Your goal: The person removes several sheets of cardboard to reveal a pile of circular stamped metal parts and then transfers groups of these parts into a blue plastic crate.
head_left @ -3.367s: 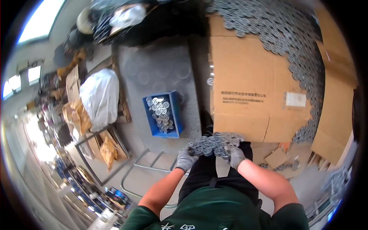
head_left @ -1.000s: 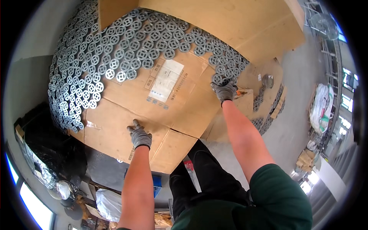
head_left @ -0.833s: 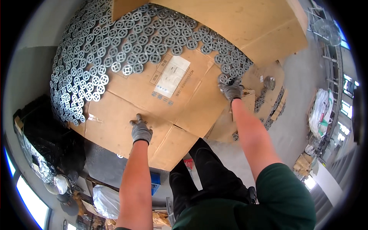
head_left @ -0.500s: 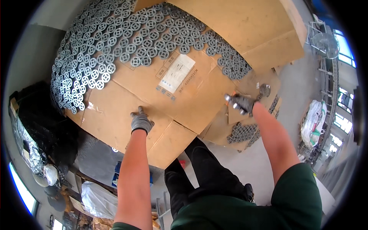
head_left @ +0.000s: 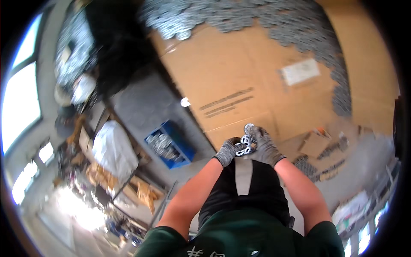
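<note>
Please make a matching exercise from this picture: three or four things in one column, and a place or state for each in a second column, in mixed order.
Things:
1. metal discs
2. blue bin
3. cardboard sheet
4. white bag

Places:
a. left of the blue bin
b. bears rows of discs along its edge
c. between both gloved hands
d. on the grey floor, holding metal parts

Pairs: 1-c, 2-d, 3-b, 4-a

- It was a factory workshop.
- Stamped metal discs lay heaped across flattened cardboard.
- A blue parts bin sat on the concrete floor.
- Clutter lined the windows.
</note>
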Demonstrator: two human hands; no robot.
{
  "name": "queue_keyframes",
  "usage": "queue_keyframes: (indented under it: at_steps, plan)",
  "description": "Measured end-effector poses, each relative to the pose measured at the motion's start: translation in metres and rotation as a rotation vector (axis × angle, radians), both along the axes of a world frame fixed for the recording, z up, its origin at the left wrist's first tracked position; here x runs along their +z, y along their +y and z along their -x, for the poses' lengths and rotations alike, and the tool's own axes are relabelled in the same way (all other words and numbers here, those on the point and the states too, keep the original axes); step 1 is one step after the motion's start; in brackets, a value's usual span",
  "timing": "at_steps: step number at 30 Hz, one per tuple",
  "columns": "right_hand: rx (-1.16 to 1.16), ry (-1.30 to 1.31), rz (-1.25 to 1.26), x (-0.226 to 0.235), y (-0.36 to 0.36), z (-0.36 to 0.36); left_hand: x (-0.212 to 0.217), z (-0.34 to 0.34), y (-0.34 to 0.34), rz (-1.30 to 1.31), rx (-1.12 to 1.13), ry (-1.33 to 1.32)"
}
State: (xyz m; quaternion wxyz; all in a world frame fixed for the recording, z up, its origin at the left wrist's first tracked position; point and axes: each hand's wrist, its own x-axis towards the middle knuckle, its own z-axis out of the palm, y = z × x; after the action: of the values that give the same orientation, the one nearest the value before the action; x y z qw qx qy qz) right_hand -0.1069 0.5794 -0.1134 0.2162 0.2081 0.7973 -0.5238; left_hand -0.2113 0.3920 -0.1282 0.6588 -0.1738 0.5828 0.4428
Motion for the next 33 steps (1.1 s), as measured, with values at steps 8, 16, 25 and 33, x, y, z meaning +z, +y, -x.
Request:
queue_keyframes:
  at_steps: [8, 16, 25, 33]
  plan:
    - [0.242, 0.079, -0.631, -0.082, 0.040, 0.125, -0.010, 0.033, -0.258, 0.421, 0.919, 0.200]
    - [0.057, 0.198, -0.985, -0.144, 0.105, 0.263, -0.063, 0.005, -0.414, 1.106, 1.166, -0.059]
    - [-0.099, 0.081, -1.138, -0.164, 0.085, 0.282, -0.097, 0.204, -0.165, 0.434, 0.264, 0.773]
    - [-0.090, 0.053, -1.059, -0.163, 0.082, 0.298, -0.089, 0.463, 0.076, 0.599, -0.214, 1.152]
